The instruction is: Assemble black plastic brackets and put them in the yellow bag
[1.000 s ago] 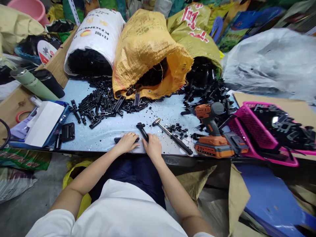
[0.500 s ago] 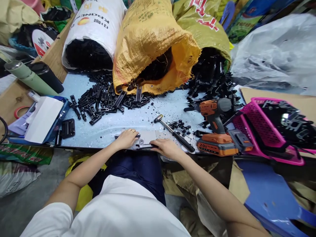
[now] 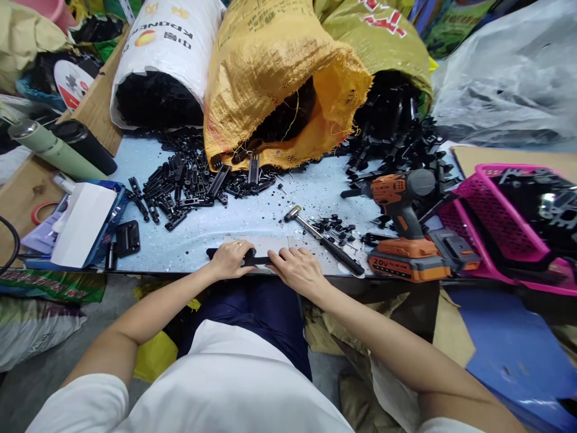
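At the front edge of the table, a long black plastic part (image 3: 258, 261) lies between my two hands. My left hand (image 3: 232, 258) is closed round its left end, and a dark tip pokes out on the far side. The fingers of my right hand (image 3: 296, 268) are bent over the right end, which they hide. Beneath the hands is a flat greyish board (image 3: 282, 243). To the right of my right hand lies a hammer (image 3: 322, 239) with a black handle, beside a small heap of black-headed screws (image 3: 336, 228).
An orange cordless drill (image 3: 401, 222) stands on its battery at the right, next to a pink basket (image 3: 500, 222) of black parts. Behind, an orange sack (image 3: 279, 78) and a white sack (image 3: 166, 42) lie open near piled black parts (image 3: 180, 180). A blue tray (image 3: 97, 234) stands left.
The part between my hands has been turned over: its metal fittings showed before, and now a plain black side faces up. My right hand has moved slightly left and grips it.
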The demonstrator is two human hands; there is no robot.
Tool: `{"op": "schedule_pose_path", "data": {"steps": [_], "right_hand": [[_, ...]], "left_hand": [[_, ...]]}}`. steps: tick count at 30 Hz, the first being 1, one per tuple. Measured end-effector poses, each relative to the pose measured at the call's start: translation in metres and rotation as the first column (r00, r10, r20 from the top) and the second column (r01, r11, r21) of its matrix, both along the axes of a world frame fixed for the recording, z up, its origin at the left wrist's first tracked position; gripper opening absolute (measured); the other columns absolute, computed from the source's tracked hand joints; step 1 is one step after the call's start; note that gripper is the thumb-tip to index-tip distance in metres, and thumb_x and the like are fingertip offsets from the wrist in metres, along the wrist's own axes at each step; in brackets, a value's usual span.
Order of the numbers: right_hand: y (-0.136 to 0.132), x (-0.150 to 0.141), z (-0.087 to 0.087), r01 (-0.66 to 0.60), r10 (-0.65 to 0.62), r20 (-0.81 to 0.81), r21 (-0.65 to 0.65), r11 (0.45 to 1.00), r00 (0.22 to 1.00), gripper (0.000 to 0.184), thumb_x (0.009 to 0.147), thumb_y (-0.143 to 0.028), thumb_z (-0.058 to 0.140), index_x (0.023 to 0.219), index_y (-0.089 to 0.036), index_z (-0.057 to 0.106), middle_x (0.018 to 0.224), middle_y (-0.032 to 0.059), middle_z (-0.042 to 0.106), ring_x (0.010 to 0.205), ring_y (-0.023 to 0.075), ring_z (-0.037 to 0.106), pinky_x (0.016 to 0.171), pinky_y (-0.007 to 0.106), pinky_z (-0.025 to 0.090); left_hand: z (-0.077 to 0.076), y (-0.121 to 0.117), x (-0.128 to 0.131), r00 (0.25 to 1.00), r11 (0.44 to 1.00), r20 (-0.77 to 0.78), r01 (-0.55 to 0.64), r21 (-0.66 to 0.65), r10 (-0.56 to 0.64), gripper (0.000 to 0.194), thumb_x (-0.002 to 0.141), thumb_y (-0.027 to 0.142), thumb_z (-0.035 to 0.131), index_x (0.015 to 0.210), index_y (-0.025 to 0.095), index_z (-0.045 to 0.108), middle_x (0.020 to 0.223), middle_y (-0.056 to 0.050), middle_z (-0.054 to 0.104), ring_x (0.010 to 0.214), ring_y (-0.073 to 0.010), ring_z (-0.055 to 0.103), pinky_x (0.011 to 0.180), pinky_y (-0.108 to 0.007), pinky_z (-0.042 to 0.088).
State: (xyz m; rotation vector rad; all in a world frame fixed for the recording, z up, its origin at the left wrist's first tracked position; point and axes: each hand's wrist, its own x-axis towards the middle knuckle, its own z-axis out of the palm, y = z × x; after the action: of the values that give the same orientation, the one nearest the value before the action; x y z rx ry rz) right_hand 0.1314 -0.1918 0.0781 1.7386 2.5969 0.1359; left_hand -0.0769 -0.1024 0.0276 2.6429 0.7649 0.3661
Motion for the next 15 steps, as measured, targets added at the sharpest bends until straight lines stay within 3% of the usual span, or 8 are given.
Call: {"op": "schedule_pose_path", "data": {"steps": [4, 7, 9, 11, 13, 15], "right_hand": [[0.011, 0.011, -0.002, -0.081, 0.082, -0.018, 0.007, 0.997, 0.997, 0.031, 0.096, -0.039, 0.036, 0.103, -0.019, 0.059, 0.079, 0.0062, 0.060, 0.071, 0.0156, 0.051, 0.065, 0.030, 0.024], [0.020, 0.030, -0.022, -0.124, 0.122, -0.095, -0.014, 0.992, 0.988, 0.034, 0.094, -0.043, 0.038, 0.102, -0.019, 0.060, 0.086, 0.0061, 0.061, 0.077, 0.0158, 0.053, 0.068, 0.029, 0.028], [0.021, 0.042, -0.038, -0.111, 0.106, -0.159, -0.018, 0.994, 0.982, 0.034, 0.093, -0.045, 0.040, 0.102, -0.019, 0.061, 0.092, 0.0066, 0.061, 0.082, 0.0163, 0.054, 0.070, 0.029, 0.032], [0.016, 0.050, -0.052, -0.075, 0.069, -0.210, -0.020, 0.997, 0.975, 0.034, 0.092, -0.045, 0.042, 0.102, -0.019, 0.061, 0.093, 0.0072, 0.061, 0.085, 0.0173, 0.055, 0.072, 0.029, 0.035], [0.010, 0.054, -0.060, -0.057, 0.045, -0.254, -0.040, 0.998, 0.966, 0.034, 0.091, -0.046, 0.043, 0.102, -0.020, 0.062, 0.092, 0.0073, 0.062, 0.086, 0.0181, 0.055, 0.074, 0.030, 0.037], [0.010, 0.053, -0.061, -0.043, 0.020, -0.302, -0.067, 0.997, 0.953, 0.035, 0.091, -0.047, 0.043, 0.102, -0.020, 0.062, 0.093, 0.0072, 0.062, 0.087, 0.0184, 0.055, 0.076, 0.031, 0.039]], "left_hand": [[-0.001, -0.001, 0.004, 0.998, 0.999, -0.048, -0.034, -0.020, 0.033, 0.047, 0.078, 0.059, 0.054, 0.102, 0.018, 0.052, 0.091, -0.007, 0.063, 0.084, -0.0225, 0.062, 0.072, -0.032, 0.046], [0.001, 0.011, 0.020, 0.991, 0.996, -0.127, 0.035, -0.084, -0.046, 0.056, 0.073, 0.064, 0.057, 0.104, 0.018, 0.052, 0.094, -0.008, 0.063, 0.088, -0.0244, 0.060, 0.074, -0.033, 0.046], [0.002, 0.035, 0.036, 0.992, 0.995, -0.117, 0.034, -0.094, -0.045, 0.052, 0.079, 0.058, 0.053, 0.110, 0.017, 0.052, 0.104, -0.010, 0.061, 0.098, -0.0244, 0.057, 0.081, -0.034, 0.045], [0.005, 0.071, 0.052, 0.986, 0.988, -0.085, -0.151, -0.042, 0.147, 0.035, 0.090, 0.040, 0.043, 0.116, 0.016, 0.050, 0.113, -0.011, 0.058, 0.105, -0.0227, 0.053, 0.086, -0.034, 0.042], [0.006, 0.115, 0.066, 0.902, 0.905, -0.084, -0.419, 0.070, 0.424, 0.029, 0.092, 0.022, 0.035, 0.115, 0.014, 0.052, 0.114, -0.014, 0.056, 0.107, -0.0240, 0.050, 0.086, -0.036, 0.040], [0.006, 0.155, 0.077, 0.857, 0.863, -0.127, -0.482, 0.149, 0.500, 0.029, 0.088, 0.011, 0.038, 0.111, 0.013, 0.055, 0.114, -0.016, 0.055, 0.108, -0.0261, 0.047, 0.085, -0.038, 0.039]]}}
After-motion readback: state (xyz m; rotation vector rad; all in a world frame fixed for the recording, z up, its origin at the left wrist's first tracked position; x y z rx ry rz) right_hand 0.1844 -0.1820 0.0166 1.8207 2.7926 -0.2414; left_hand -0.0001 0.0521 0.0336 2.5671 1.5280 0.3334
